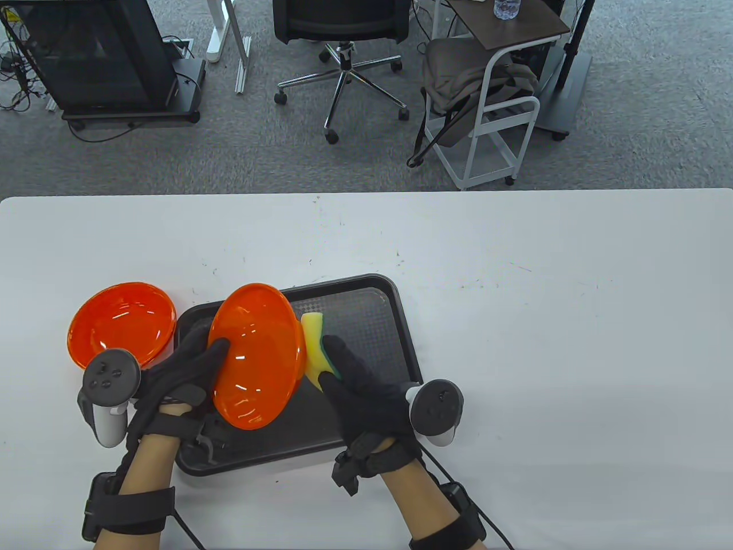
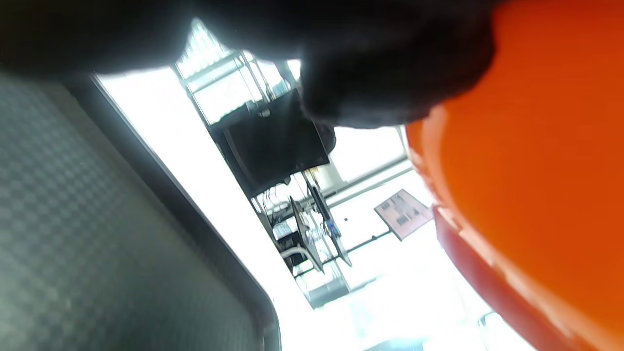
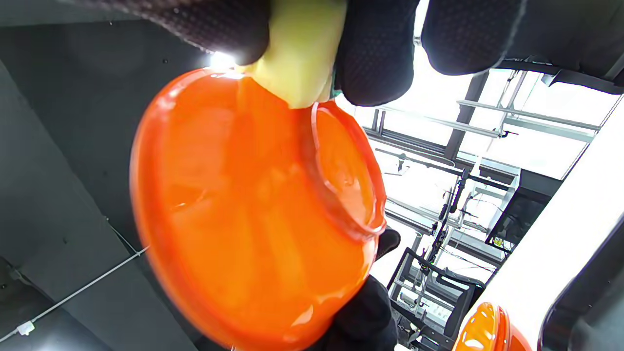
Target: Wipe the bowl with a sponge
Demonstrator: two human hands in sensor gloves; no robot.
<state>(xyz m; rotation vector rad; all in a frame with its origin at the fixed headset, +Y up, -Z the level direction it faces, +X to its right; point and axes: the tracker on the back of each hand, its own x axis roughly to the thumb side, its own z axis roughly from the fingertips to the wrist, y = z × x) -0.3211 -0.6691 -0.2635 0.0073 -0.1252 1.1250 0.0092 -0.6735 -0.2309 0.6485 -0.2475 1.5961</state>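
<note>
We see the left hand (image 1: 183,372) gripping the tilted orange bowl (image 1: 257,355) over the dark tray (image 1: 372,298), lower left of centre. The right hand (image 1: 366,389) pinches the yellow sponge (image 1: 314,344) against the bowl's outside. A second orange bowl (image 1: 123,323) sits at far left.

left hand (image 1: 180,372) grip: closed, thumb forward; right hand (image 1: 366,389) grip: fingers curled, pinching

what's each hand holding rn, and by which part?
Left hand grips the tilted bowl at its rim, thumb inside. Right hand pinches the sponge at its near end, pressing it against the bowl's outside.
</note>
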